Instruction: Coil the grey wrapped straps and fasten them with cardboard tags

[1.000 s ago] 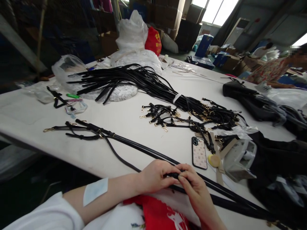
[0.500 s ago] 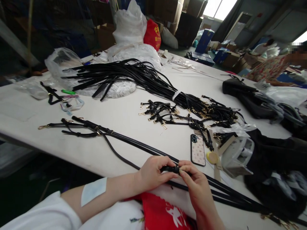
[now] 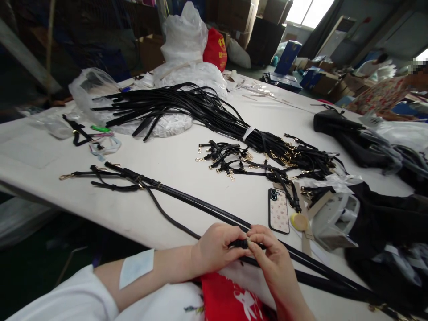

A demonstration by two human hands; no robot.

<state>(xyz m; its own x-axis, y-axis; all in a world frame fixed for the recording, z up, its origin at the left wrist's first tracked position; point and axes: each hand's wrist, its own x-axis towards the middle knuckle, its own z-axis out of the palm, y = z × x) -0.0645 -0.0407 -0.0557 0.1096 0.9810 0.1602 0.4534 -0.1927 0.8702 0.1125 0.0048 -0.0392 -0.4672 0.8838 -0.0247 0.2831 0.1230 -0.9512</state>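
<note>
My left hand [image 3: 217, 247] and my right hand [image 3: 272, 254] meet at the table's front edge, both pinching a black strap [image 3: 239, 243]. Fingers of both hands cover most of the small part between them, so its detail is hidden. Long black straps [image 3: 200, 205] run under and past my hands, from the left of the table to the lower right. Their left end carries a gold clasp [image 3: 67, 176] and small buckles. A phone in a patterned case [image 3: 278, 211] lies beyond my right hand.
A tied bundle of black straps [image 3: 187, 104] lies across the table [image 3: 174, 156]. Short straps with gold clasps [image 3: 230, 160] lie in front of it. A yellow tape roll [image 3: 299, 221], a black bag [image 3: 377, 223] and plastic wrapping are at right. A person in a floral sleeve [image 3: 377, 98] works far right.
My fingers have closed in further over the strap, hiding more of it. The whole view has shifted slightly; the things on the table have kept their places.
</note>
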